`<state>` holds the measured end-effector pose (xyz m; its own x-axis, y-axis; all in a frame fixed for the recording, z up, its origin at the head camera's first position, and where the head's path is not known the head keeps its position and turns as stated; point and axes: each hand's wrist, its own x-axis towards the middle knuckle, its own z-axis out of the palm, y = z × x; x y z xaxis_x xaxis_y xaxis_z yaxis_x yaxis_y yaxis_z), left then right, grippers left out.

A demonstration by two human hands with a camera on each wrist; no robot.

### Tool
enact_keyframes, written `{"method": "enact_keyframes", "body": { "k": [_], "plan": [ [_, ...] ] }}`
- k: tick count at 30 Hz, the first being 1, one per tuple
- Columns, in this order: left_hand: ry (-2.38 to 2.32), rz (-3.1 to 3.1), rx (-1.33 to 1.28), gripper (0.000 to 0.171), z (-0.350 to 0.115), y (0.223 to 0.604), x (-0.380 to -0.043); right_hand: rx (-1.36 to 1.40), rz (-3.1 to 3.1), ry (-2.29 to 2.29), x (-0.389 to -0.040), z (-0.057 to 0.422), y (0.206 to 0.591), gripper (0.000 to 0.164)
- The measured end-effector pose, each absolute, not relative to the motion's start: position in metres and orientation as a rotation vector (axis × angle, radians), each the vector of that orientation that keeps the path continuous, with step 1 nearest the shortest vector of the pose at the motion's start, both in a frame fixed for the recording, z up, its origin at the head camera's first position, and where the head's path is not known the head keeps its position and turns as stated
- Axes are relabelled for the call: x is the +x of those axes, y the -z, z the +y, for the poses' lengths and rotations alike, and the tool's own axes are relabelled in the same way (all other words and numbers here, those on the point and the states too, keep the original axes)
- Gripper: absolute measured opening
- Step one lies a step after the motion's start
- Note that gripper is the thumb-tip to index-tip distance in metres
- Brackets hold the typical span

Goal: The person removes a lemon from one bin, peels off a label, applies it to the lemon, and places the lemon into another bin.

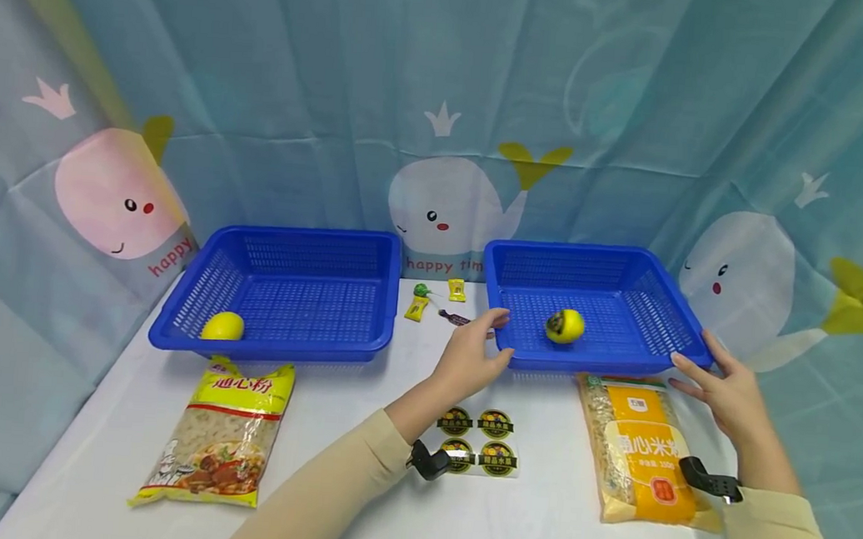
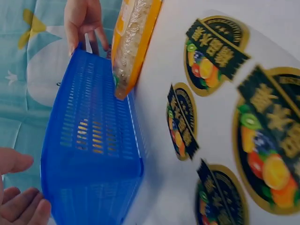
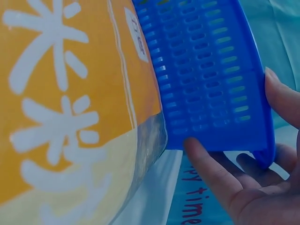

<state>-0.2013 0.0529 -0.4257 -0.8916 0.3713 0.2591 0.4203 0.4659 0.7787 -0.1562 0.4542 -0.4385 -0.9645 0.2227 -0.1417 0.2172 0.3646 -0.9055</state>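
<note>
A blue plastic basket (image 1: 575, 366) stands at the right, holding a round yellow fruit (image 1: 567, 326) with a dark patch. My left hand (image 1: 470, 357) is at its near left corner, fingertips right at the rim and the thumb apart from them. In the left wrist view, that hand's fingers (image 2: 30, 206) show beside the basket's corner. At the opposite near corner, my right hand (image 1: 726, 399) holds the basket, its thumb at the rim and its fingers around the corner. An orange pasta bag (image 1: 640, 455) lies in front of this basket.
A second blue basket (image 1: 305, 351) on the left holds a yellow fruit (image 1: 225, 326); a yellow-topped pasta bag (image 1: 221, 430) lies before it. Wrapped candies (image 1: 417, 308) and a green lollipop (image 1: 421, 289) lie between the baskets. A sticker sheet (image 1: 474, 441) is near the left forearm. Curtains stand behind.
</note>
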Motion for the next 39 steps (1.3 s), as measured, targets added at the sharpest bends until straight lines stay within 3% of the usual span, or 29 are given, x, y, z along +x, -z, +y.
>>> {"method": "enact_keyframes", "body": {
  "k": [14, 20, 28, 39],
  "plan": [
    [1.433, -2.553, -0.826, 0.055, 0.012, 0.417, -0.191, -0.458, -2.636, -1.629, -0.156, 0.456, 0.439, 0.095],
    [1.430, -2.527, -0.776, 0.055, -0.014, 0.405, -0.188, -0.531, -2.725, -1.376, -0.152, 0.444, 0.424, 0.098],
    [1.369, -2.544, -0.610, 0.052, -0.059, 0.396, -0.188, -0.588, -2.432, -1.263, -0.146, 0.393, 0.389, 0.076],
    [1.322, -2.620, -0.436, 0.056, -0.119, 0.399, -0.184, -0.123, -2.364, -1.457, -0.156, 0.297, 0.357, 0.064]
  ]
}}
